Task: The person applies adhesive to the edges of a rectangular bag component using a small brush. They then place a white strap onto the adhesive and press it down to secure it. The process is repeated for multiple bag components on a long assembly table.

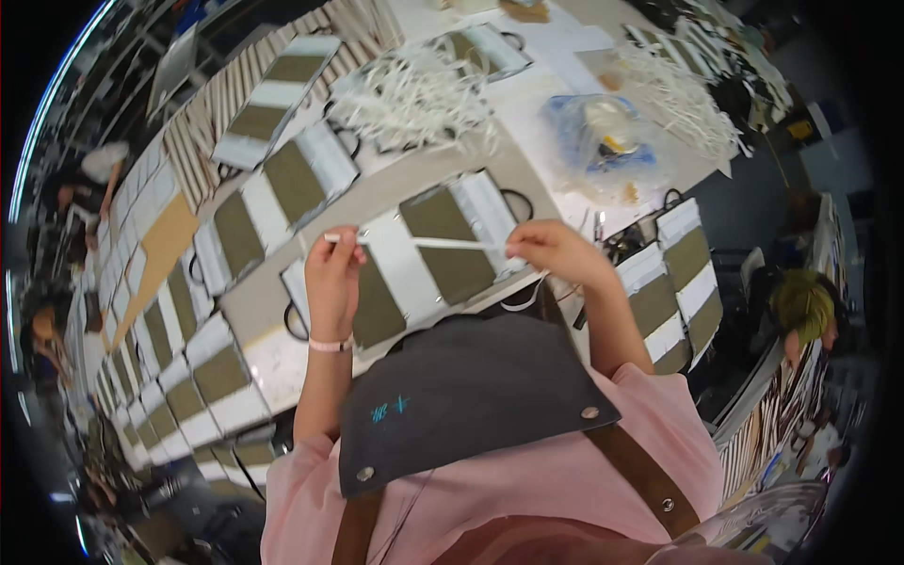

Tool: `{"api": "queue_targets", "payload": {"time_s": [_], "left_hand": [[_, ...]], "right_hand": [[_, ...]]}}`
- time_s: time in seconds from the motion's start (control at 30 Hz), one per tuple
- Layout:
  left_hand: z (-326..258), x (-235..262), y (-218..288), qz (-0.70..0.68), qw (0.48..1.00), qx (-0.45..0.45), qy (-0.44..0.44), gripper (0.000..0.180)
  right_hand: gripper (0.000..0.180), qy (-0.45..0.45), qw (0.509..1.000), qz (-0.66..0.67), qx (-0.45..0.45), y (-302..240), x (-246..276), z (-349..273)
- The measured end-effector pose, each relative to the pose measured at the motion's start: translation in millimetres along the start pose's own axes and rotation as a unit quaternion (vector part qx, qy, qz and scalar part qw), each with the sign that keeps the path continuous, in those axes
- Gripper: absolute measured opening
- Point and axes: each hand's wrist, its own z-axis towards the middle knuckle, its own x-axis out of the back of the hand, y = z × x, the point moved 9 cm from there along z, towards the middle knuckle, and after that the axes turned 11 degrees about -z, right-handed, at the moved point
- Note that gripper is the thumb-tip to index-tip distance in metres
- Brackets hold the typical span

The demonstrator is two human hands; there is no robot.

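Note:
A narrow white strip [452,244] runs between my hands above an olive-and-white banded panel [454,268]. My left hand [333,278] is closed in a pinch, with a white end poking out past its fingers. Against the panel's white band the strip is hard to follow, so it looks like one strip reaching both hands. My right hand [557,251] pinches its right end near the panel's right edge. Black loops [297,321] stick out at the panel's ends, and small shiny dots line its band edges.
Similar banded panels [240,235] cover the table to the left and beyond. A heap of white strips [414,94] lies past my panel. To its right are a clear plastic bag [603,141] on something blue and a second strip pile [673,104]. Other people [805,301] are at both sides.

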Motion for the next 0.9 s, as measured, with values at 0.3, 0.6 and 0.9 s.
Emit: {"api": "queue_targets", "payload": {"time_s": [0.3, 0.6, 0.9], "left_hand": [[-71.3, 144.8, 78.6, 0.011, 0.98, -0.11, 0.165, 0.014], [-90.4, 262.9, -9.8, 0.085, 0.964, 0.088, 0.237, 0.018], [-13.6, 287.7, -60.1, 0.219, 0.945, 0.083, 0.23, 0.018]], "right_hand": [[0.011, -0.01, 0.999, -0.017, -0.029, 4.2, -12.4, 25.9], [0.011, 0.016, 0.982, -0.051, -0.183, 137.6, -18.1, 92.0], [0.016, 0.209, 0.775, -0.576, -0.154, 130.1, -17.8, 153.2]]}}
